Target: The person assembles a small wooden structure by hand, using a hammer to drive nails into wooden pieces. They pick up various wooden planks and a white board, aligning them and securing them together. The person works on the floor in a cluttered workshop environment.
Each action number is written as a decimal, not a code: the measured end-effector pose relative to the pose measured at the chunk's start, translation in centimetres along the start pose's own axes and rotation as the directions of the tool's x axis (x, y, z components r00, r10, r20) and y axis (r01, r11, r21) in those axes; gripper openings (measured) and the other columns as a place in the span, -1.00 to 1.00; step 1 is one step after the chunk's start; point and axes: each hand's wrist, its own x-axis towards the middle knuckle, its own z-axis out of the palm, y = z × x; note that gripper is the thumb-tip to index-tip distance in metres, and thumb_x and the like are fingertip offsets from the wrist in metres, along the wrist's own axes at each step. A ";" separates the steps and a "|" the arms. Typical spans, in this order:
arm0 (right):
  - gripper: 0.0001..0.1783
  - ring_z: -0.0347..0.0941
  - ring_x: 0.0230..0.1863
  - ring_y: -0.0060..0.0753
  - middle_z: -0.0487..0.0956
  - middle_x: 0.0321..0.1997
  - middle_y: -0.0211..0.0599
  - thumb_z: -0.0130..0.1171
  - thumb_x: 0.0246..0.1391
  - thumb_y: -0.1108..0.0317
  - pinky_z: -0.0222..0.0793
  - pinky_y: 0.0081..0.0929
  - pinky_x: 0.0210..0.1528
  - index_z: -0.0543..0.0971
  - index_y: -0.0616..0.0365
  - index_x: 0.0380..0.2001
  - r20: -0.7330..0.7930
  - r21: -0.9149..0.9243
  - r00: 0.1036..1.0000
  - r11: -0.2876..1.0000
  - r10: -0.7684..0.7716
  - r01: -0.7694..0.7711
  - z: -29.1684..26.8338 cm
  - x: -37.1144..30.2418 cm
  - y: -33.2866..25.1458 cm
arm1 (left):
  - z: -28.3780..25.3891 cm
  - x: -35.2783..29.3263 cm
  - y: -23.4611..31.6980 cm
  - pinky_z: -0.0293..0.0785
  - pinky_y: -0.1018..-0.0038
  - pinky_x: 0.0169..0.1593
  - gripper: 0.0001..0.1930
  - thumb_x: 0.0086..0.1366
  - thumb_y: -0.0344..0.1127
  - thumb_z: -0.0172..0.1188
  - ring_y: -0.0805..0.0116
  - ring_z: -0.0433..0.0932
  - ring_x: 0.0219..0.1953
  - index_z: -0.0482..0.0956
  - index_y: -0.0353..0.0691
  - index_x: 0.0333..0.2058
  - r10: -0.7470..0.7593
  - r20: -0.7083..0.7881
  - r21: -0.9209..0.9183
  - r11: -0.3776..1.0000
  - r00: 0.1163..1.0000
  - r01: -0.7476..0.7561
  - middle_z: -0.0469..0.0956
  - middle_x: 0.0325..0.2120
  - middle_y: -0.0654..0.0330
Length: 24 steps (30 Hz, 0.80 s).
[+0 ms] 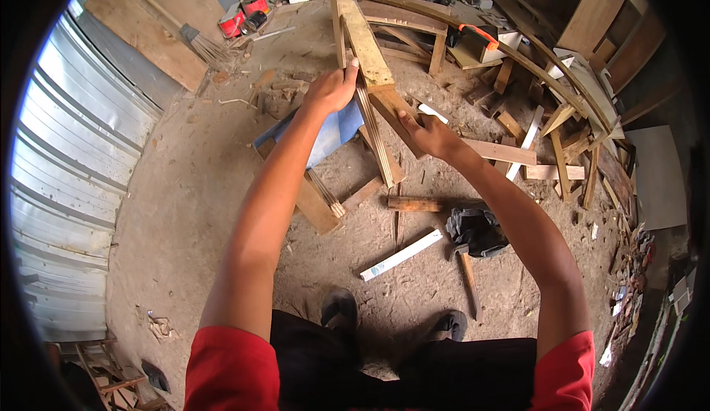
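Both arms reach forward and hold up an assembly of wooden planks, with a long pale plank on top. My left hand is closed round its left side, thumb up against the wood. A short brown board angles off the near end, and my right hand grips its right edge. Below the left hand runs a strip with a layered plywood edge; whether it is joined to the planks I cannot tell. Partly behind it, a wooden frame with a blue sheet stands on the dirt floor.
Near my feet lie a hammer, black crumpled cloth or plastic and a white strip. Scrap wood is heaped at the right, below an orange-handled saw. A broom and red cans stand far left.
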 end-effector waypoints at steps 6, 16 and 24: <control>0.03 0.58 -0.13 -0.13 0.66 -0.21 0.12 -0.22 0.24 -0.53 0.44 -0.21 0.02 0.53 0.33 0.15 0.050 -0.189 0.991 0.975 0.127 -0.115 -1.1 -0.1 -4.4 | -0.4 0.5 -2.5 0.38 -0.05 0.22 -0.13 0.48 0.35 -0.49 -0.29 0.50 0.13 0.62 -0.30 0.01 0.062 -0.026 -0.010 0.998 0.998 -0.062 0.57 0.02 -0.27; 0.02 0.55 -0.22 -0.35 0.61 -0.04 -0.08 -0.04 0.10 -0.60 0.48 -0.44 -0.33 0.62 0.24 0.05 0.182 0.092 0.921 0.927 0.344 -0.364 -3.0 -1.0 -1.3 | 1.8 -1.0 -1.1 -0.15 -0.02 0.52 -0.03 0.24 0.32 0.22 0.04 0.04 0.50 0.06 0.01 0.48 0.679 -0.298 0.019 0.707 0.671 -0.707 0.04 0.48 0.07; -0.07 0.53 0.14 -0.01 0.40 0.26 0.21 -0.27 0.41 -0.30 0.67 -0.30 0.06 0.29 0.51 0.29 0.060 0.709 0.962 0.667 0.267 -0.229 -2.3 -3.6 2.1 | 5.0 -5.9 4.1 -0.17 -0.08 0.53 0.09 -0.14 -0.15 0.60 0.21 0.05 0.49 0.20 0.05 0.41 0.820 0.008 0.447 0.509 0.572 -0.736 0.21 0.40 0.25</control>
